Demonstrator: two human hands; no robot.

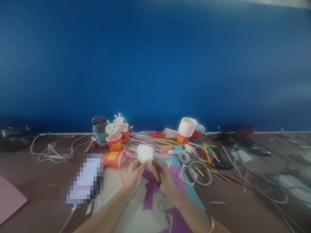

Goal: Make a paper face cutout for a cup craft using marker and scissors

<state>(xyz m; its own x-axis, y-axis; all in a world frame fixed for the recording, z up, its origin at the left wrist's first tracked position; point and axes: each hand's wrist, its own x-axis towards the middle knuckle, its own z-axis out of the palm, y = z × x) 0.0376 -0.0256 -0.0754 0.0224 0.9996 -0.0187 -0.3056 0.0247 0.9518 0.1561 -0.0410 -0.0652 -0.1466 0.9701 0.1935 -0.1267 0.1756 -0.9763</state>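
A small piece of white paper (145,152) with a green circle drawn on it is pinched in my left hand (134,173). My right hand (162,176) is closed round scissors (159,179) with dark handles, their blades close to the paper's right edge; I cannot tell whether they touch it. Under both hands lie purple paper scraps (148,195) on a pale sheet. Another pair of scissors (162,206), with green handles, rests nearer to me.
Red paper cups (114,141) with rabbit faces stand back left by a green-and-black container (99,129). A cup stack (186,129) stands back right. Coloured sticks, tape (184,157) and coiled tubing (200,173) crowd the right. A blurred-out phone (85,179) lies left.
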